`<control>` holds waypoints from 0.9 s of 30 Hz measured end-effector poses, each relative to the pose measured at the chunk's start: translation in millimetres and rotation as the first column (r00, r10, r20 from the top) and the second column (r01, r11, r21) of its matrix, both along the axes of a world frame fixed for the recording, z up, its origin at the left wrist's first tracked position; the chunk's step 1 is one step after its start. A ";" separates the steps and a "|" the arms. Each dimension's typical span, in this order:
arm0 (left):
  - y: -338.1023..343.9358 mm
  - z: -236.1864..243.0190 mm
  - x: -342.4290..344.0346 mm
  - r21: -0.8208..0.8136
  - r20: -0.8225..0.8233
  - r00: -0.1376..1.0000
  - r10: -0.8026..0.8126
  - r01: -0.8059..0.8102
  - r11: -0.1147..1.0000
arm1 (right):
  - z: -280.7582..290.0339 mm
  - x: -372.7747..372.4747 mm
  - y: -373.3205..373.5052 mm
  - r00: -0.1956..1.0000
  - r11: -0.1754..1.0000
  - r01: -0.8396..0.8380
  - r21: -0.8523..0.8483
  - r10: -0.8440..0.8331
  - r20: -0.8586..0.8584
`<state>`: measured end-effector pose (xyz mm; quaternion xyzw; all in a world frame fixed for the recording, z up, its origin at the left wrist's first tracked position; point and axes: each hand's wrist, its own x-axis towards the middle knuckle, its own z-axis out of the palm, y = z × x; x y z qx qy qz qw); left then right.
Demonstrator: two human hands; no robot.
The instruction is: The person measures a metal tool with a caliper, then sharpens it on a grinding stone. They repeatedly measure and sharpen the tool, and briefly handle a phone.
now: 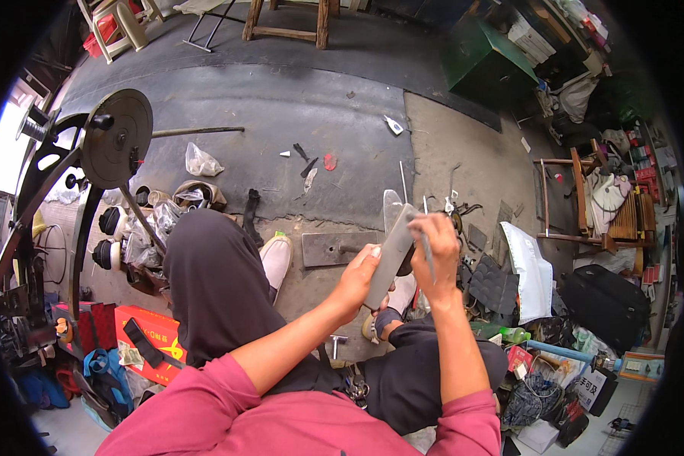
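Observation:
My left hand is closed around the lower part of a flat grey slab, long and straight-edged like a sharpening stone, held tilted above my knees. My right hand sits at the slab's upper right edge, its fingers pinched on a thin pointed metal blade that hangs downward. Whether the blade touches the slab I cannot tell. Something dark shows partly behind the slab, mostly hidden. Just beyond the slab's top end is a pale, rounded flat piece.
A dark metal plate lies on the floor between my feet. To the left stands a black machine with a large handwheel. A small hammer rests near my lap. At right are a white padded envelope and a black bag.

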<state>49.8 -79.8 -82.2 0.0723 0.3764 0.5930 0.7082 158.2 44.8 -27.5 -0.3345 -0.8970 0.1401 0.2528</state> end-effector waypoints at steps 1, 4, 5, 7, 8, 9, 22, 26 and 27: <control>-0.2 -0.8 -1.2 0.013 0.002 1.000 0.006 -0.006 1.000 | 1.3 -0.2 -2.5 0.995 0.995 -0.098 0.007 0.098 -0.007; -0.8 -3.1 -1.3 0.026 -0.008 0.999 0.048 -0.048 0.999 | 3.5 -0.2 -12.7 0.945 0.949 -0.315 -0.010 0.312 -0.095; -0.9 -3.3 0.3 0.023 -0.004 0.998 0.062 -0.062 0.998 | 4.1 -0.7 -11.2 0.964 0.966 -0.260 -0.018 0.258 -0.064; -0.5 -3.1 2.4 0.016 0.017 0.999 0.051 -0.051 0.999 | 4.1 -2.1 -7.2 0.983 0.984 -0.176 0.031 0.177 -0.045; -0.8 -2.7 3.5 0.001 -0.002 0.999 0.043 -0.043 0.999 | 4.2 -2.6 -0.6 0.997 0.997 -0.075 0.018 0.075 -0.001; -0.2 -2.6 3.1 -0.012 -0.005 1.000 0.027 -0.027 1.000 | 3.3 -2.6 -0.6 0.997 0.997 -0.076 0.019 0.077 -0.023; 0.5 -2.8 1.1 -0.028 0.012 1.000 -0.001 0.001 1.000 | -6.4 0.2 7.6 0.998 0.999 0.040 -0.028 -0.041 -0.043; -0.5 -2.1 -2.8 -0.004 -0.005 1.000 0.004 -0.004 1.000 | -8.5 2.9 -4.0 0.964 0.966 -0.256 0.027 0.257 -0.061; -0.5 -2.0 -1.3 0.011 0.011 0.999 0.049 -0.049 0.999 | -7.4 2.7 -1.9 0.978 0.978 -0.206 -0.020 0.206 -0.028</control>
